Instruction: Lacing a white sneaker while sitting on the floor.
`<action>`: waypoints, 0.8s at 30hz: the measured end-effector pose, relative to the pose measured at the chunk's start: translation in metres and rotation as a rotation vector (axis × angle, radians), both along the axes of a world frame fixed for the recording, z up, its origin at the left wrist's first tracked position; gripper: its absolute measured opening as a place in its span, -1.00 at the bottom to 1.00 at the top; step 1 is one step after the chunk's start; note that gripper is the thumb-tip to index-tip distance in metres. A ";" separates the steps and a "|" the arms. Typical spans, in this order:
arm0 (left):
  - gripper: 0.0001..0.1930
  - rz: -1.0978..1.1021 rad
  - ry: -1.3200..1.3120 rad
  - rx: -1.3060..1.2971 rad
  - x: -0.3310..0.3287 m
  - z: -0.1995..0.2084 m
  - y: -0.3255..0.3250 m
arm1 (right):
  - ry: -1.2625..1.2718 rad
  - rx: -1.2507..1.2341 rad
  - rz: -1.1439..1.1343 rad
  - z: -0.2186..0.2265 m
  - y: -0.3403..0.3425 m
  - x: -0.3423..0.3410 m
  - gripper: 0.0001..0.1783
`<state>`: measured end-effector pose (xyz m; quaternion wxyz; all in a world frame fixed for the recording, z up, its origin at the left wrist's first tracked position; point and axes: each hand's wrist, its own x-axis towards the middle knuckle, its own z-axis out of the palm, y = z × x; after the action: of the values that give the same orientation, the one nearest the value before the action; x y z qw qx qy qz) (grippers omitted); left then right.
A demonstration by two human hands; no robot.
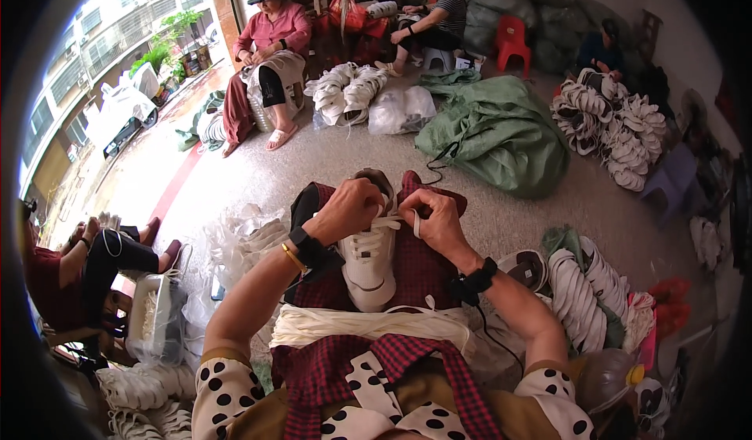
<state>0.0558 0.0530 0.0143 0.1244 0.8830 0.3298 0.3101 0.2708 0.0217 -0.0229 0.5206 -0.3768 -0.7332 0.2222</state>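
Checked red-and-black cloth (427, 272) lies beneath the white lace-up sneaker (365, 272), steadying it, I judge. On the sneaker's wearer side, a lace bundle (360, 324) sits within reach. From here I see left hand (354, 207) and right hand (435, 219) narrowly pinching lace (416, 225) above the sneaker's tongue, presumably for control.

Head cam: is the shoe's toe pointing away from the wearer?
No: the white shoe has its toe at the near end, by the bundle of white laces, and its ankle opening at the far end.
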 end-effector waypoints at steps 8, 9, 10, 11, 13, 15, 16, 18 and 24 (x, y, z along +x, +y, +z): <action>-0.84 -0.051 -0.036 -0.047 0.004 -0.001 0.001 | -0.066 0.064 -0.001 -0.004 0.000 0.005 -0.92; -0.84 -0.027 -0.037 -0.085 0.003 -0.001 0.000 | -0.068 0.112 0.033 -0.004 0.001 0.004 -0.92; -0.85 -0.003 -0.039 -0.124 0.003 0.000 0.000 | -0.069 0.114 0.035 -0.004 0.001 0.004 -0.92; -0.85 0.000 -0.041 -0.122 0.003 -0.001 -0.002 | -0.075 0.043 0.025 -0.003 0.000 0.004 -0.92; -0.84 0.034 -0.061 -0.221 0.003 0.000 -0.005 | -0.082 -0.025 0.015 0.001 0.000 0.001 -0.92; -0.83 0.007 -0.060 -0.169 0.005 -0.002 -0.004 | -0.089 -0.174 -0.002 0.003 0.000 -0.004 -0.91; -0.81 -0.022 -0.058 -0.120 0.006 -0.003 -0.005 | -0.093 -0.176 0.000 0.004 0.003 -0.005 -0.91; -0.81 -0.037 -0.055 -0.119 0.005 -0.004 0.000 | -0.146 -0.111 -0.001 0.004 0.011 -0.006 -0.90; -0.83 -0.090 0.024 -0.090 0.004 -0.011 0.016 | -0.279 -0.211 0.077 0.019 0.012 -0.004 -0.83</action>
<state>0.0596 0.0695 0.0035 0.1738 0.8940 0.3050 0.2786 0.2666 0.0334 -0.0037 0.3623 -0.4284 -0.7849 0.2630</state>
